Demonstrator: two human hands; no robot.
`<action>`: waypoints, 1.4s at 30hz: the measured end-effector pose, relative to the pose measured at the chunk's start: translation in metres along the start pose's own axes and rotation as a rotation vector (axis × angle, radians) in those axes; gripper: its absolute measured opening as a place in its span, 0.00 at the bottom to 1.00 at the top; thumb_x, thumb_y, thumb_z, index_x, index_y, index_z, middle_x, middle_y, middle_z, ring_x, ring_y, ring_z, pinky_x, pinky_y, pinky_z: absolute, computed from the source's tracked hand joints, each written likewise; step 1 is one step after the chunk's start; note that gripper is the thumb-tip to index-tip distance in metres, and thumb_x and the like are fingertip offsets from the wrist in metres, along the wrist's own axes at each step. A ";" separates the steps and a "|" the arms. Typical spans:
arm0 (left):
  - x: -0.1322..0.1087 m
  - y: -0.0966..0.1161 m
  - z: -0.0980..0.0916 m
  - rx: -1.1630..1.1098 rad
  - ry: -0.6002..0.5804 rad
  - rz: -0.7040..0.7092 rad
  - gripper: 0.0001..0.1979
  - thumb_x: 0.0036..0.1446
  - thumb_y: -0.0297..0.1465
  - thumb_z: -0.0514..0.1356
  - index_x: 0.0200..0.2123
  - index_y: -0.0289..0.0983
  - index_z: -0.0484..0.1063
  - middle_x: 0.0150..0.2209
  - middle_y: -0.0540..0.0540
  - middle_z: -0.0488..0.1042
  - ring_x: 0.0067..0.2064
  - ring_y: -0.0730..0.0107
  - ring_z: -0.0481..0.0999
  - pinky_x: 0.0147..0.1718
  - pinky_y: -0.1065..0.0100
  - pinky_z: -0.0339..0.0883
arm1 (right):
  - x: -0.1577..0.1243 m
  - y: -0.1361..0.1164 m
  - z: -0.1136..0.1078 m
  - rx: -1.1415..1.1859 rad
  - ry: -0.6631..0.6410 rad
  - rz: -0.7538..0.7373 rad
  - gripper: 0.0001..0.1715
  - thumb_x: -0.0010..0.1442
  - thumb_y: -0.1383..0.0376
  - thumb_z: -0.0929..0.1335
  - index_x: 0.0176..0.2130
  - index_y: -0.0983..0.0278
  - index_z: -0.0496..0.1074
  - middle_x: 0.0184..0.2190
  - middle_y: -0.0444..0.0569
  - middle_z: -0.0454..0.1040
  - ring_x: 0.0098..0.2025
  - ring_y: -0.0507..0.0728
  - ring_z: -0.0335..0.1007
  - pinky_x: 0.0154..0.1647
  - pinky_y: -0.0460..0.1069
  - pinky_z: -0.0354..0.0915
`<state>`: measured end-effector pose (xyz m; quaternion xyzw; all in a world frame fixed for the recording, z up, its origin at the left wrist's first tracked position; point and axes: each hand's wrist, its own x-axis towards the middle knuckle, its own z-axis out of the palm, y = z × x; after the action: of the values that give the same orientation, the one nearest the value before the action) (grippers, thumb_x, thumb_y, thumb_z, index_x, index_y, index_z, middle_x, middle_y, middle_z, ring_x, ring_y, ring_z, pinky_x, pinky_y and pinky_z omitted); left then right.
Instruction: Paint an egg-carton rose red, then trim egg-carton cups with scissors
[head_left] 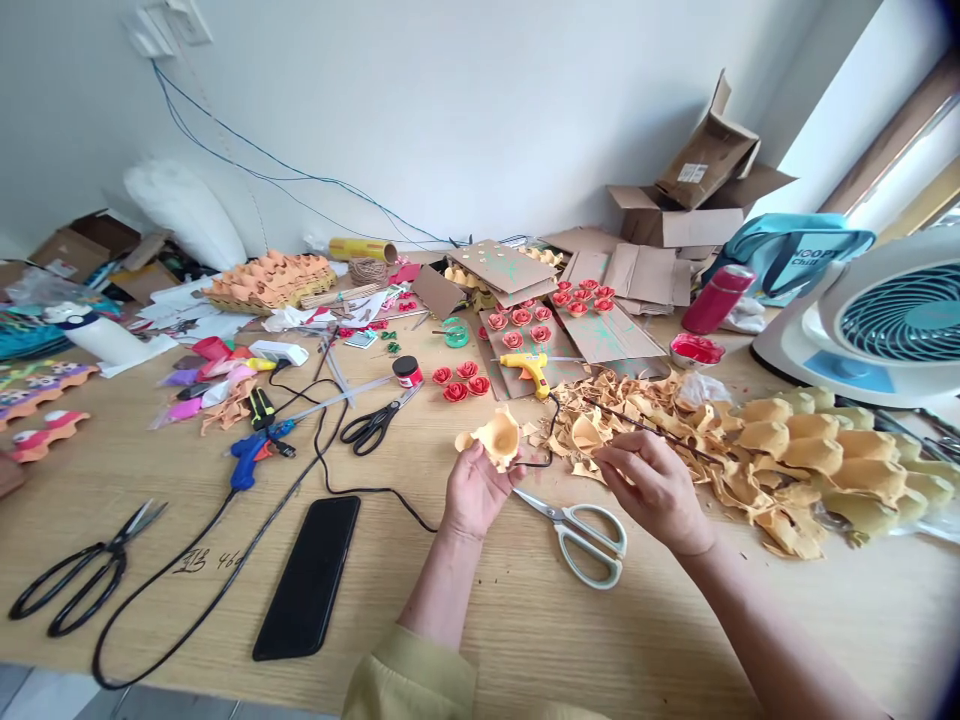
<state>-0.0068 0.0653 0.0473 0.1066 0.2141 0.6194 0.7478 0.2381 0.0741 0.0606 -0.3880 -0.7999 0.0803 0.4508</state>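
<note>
My left hand (480,492) holds up a cream-coloured egg-carton cup (503,437) with a ragged rim, its hollow facing me. To the right, the fingers of my right hand (654,487) are pinched at the edge of a second egg-carton cup (587,433). That cup is at the near edge of a heap of torn carton scraps (622,405). White-handled scissors (592,540) lie on the table below and between my hands. Behind the left hand's cup lies a yellow glue gun (531,372), close to several red paper roses (460,383).
Egg-carton trays (832,445) lie at right, before a white fan (870,310). A red bottle (718,299) and a bowl of red paint (696,349) stand behind the scraps. At left are a phone (307,578), blue glue gun (255,455), its cord and black scissors (90,570).
</note>
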 end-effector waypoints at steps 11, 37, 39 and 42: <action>-0.011 -0.035 0.012 0.444 -0.067 -0.091 0.24 0.43 0.35 0.76 0.41 0.38 0.70 0.36 0.48 0.76 0.38 0.68 0.80 0.25 0.77 0.73 | -0.011 -0.019 0.004 -0.208 -0.003 -0.358 0.14 0.62 0.77 0.69 0.47 0.64 0.71 0.39 0.52 0.71 0.37 0.55 0.68 0.36 0.50 0.67; -0.008 -0.034 0.007 0.332 -0.060 -0.156 0.27 0.39 0.32 0.78 0.43 0.39 0.74 0.39 0.50 0.77 0.38 0.73 0.77 0.37 0.73 0.70 | -0.017 -0.024 0.017 -0.184 -0.087 -0.237 0.07 0.65 0.70 0.70 0.45 0.64 0.72 0.36 0.51 0.73 0.36 0.55 0.68 0.37 0.51 0.62; -0.009 -0.035 0.009 0.363 -0.063 -0.157 0.26 0.38 0.32 0.78 0.42 0.39 0.74 0.39 0.50 0.77 0.38 0.72 0.77 0.38 0.72 0.70 | -0.014 -0.024 0.017 -0.217 -0.104 -0.199 0.05 0.66 0.68 0.69 0.43 0.64 0.73 0.35 0.50 0.73 0.35 0.55 0.66 0.37 0.50 0.62; -0.009 -0.039 0.010 0.436 -0.078 -0.136 0.25 0.39 0.32 0.78 0.41 0.38 0.75 0.37 0.50 0.76 0.38 0.73 0.76 0.40 0.71 0.68 | -0.010 -0.025 0.017 -0.255 -0.182 -0.190 0.03 0.67 0.66 0.68 0.40 0.64 0.73 0.33 0.49 0.72 0.34 0.54 0.65 0.36 0.50 0.61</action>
<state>0.0305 0.0496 0.0415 0.2749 0.3202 0.5023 0.7547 0.2135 0.0534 0.0559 -0.3557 -0.8741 -0.0300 0.3295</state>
